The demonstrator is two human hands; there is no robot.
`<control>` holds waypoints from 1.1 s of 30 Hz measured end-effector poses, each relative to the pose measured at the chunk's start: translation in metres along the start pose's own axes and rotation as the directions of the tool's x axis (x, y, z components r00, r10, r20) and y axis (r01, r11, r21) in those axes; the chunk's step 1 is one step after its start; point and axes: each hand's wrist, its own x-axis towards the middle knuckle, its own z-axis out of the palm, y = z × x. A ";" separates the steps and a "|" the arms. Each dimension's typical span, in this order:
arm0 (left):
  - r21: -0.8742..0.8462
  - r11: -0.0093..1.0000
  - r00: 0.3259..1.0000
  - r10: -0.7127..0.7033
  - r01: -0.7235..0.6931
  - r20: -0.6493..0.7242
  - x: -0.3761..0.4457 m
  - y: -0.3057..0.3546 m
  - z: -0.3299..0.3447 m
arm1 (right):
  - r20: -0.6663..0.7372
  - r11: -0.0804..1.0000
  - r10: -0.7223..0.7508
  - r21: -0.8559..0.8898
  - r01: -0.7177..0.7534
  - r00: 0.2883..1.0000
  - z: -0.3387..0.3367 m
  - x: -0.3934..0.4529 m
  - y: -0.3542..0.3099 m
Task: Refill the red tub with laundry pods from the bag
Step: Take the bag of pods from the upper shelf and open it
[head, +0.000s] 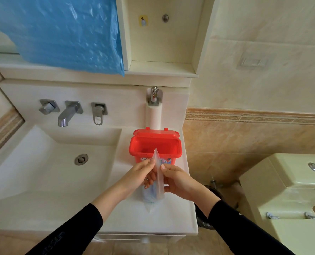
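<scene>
Two bare hands meet over the vanity counter (171, 218), both busy with the same clear plastic bag (157, 183). The left hand (139, 174) pinches the bag's upper edge from the left, fingers curled onto the film; the right hand (177, 179) grips it from the right, thumb up near the top. The bag stands upright between them, its pointed top corner rising in front of the red tub (155, 144), its lower part bulging with blue laundry pods (149, 196) and reaching down to the counter. Black sleeves (70, 230) cover both forearms.

Just behind the bag, the tub sits on the counter with its hinged lid (155, 132) flipped back, the inside showing red; whether any pods lie in it cannot be told. Left of the counter drops the white sink basin (42, 172) with its drain (81, 159), and a wall spout (68, 113) with two handles above. Blue plastic sheeting (61, 30) hangs over the mirror. Off to the right stands a pale yellow toilet (291, 190).
</scene>
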 end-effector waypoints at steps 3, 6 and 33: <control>0.011 1.000 1.000 0.011 -0.011 0.020 0.001 -0.002 -0.001 | 0.000 0.998 0.002 -0.057 -0.002 1.000 -0.001 0.001 -0.001; 0.038 0.999 0.999 0.013 -0.015 0.047 0.001 -0.003 -0.003 | 0.000 0.991 -0.019 -0.133 0.019 1.000 0.000 -0.001 -0.006; -0.014 0.999 0.999 0.030 -0.030 0.017 -0.003 -0.008 0.003 | -0.110 0.986 -0.140 -0.106 0.129 0.984 0.004 0.005 -0.005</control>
